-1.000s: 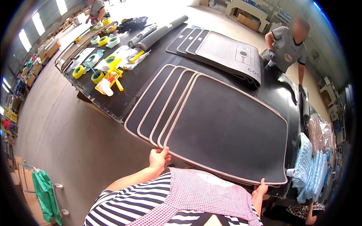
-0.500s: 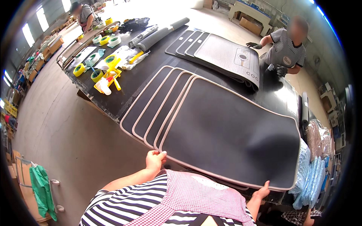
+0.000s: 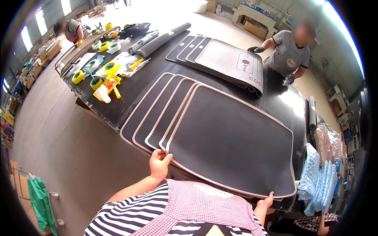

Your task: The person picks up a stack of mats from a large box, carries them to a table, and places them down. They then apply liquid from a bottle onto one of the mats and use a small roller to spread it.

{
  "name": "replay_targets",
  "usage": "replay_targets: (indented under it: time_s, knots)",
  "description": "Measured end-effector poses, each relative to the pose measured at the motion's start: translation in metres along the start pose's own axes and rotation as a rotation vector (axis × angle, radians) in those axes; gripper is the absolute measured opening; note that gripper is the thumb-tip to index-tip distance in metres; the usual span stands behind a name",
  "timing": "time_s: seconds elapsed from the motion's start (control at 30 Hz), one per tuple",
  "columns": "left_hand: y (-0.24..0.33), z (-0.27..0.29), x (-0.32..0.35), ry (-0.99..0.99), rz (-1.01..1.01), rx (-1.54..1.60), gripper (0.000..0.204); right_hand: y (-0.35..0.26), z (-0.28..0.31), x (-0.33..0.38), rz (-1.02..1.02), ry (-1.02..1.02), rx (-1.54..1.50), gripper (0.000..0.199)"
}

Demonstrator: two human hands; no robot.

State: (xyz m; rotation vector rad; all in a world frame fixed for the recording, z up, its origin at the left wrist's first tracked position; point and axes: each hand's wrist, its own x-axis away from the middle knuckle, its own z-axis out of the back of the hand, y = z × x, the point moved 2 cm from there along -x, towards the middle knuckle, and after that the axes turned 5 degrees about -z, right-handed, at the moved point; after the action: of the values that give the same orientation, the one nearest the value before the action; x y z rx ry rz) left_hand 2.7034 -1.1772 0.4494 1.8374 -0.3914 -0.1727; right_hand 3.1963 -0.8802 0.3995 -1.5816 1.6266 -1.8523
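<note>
Now lower at its right end, the top mat [image 3: 232, 141] seems mid-alignment, left hand [image 3: 159, 164] pinching its corner (right hand [image 3: 266, 201]: finger closure unclear), level placement presumably next.

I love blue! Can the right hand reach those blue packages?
Probably yes, once freed: the right hand holds the top black mat, and the blue packages lie uncovered just past the mat's right end.

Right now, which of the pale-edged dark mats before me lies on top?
The rightmost mat, its near edge touched by your right hand. Its dark face shows nearly whole, while the other mats show only strips along its left.
</note>
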Motion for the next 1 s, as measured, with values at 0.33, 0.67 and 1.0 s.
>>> replay_targets:
  time_s: [0.33,0.67,1.0]
  knots:
    - [-0.007,0.026,0.013,0.083,0.331,-0.285,0.027,-0.01,-0.019,0.02,0.239,0.079,0.397,0.046]
    - [0.019,0.002,0.022,0.19,0.501,-0.172,0.03,-0.051,0.018,-0.011,0.24,0.286,0.566,0.058]
    - [0.014,-0.008,-0.024,-0.2,0.131,-0.472,0.04,-0.108,0.018,-0.043,0.997,0.313,1.291,0.026]
